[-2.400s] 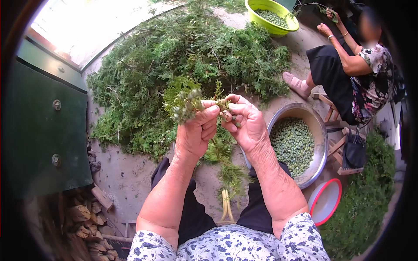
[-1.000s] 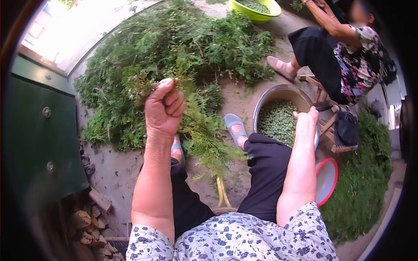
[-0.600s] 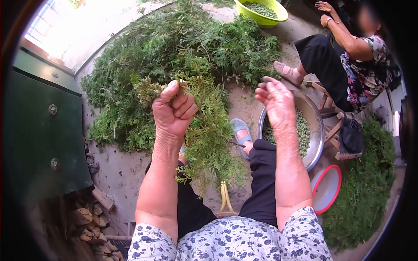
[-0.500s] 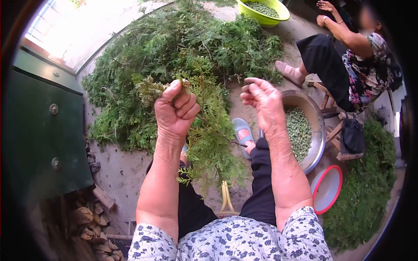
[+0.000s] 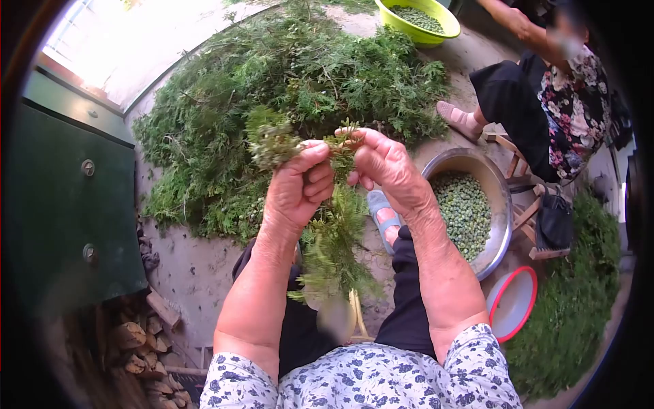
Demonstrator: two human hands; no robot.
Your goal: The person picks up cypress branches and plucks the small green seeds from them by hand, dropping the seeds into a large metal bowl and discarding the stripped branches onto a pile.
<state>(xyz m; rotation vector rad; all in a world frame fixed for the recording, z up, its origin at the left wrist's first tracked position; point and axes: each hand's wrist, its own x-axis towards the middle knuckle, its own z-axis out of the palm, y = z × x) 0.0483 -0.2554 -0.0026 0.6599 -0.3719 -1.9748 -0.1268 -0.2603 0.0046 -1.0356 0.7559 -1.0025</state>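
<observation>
1. Half a second back the right hand (image 5: 385,165) was raised open and clear of the greenery; it has since come across and now meets the left hand (image 5: 298,189) at the top of the sprig (image 5: 332,232).
2. Beyond both hands, a broad heap of cut green branches (image 5: 300,75) covers the ground.
3. Just right of the right wrist sits a metal basin (image 5: 501,218) holding small green berries (image 5: 463,211).
4. Further off, beyond the heap, stands a yellow-green bowl (image 5: 446,31), with another person (image 5: 545,109) seated to the right of it.
5. Below the basin, near the right elbow, lies a red-rimmed dish (image 5: 511,307).
6. Left hand: fist closed around the sprig's stem, the foliage hanging down between the forearms and a berry-bearing tuft (image 5: 271,142) sticking up above the thumb.
7. Right hand: fingertips pinched on the sprig's upper tip, just beside the left thumb.
</observation>
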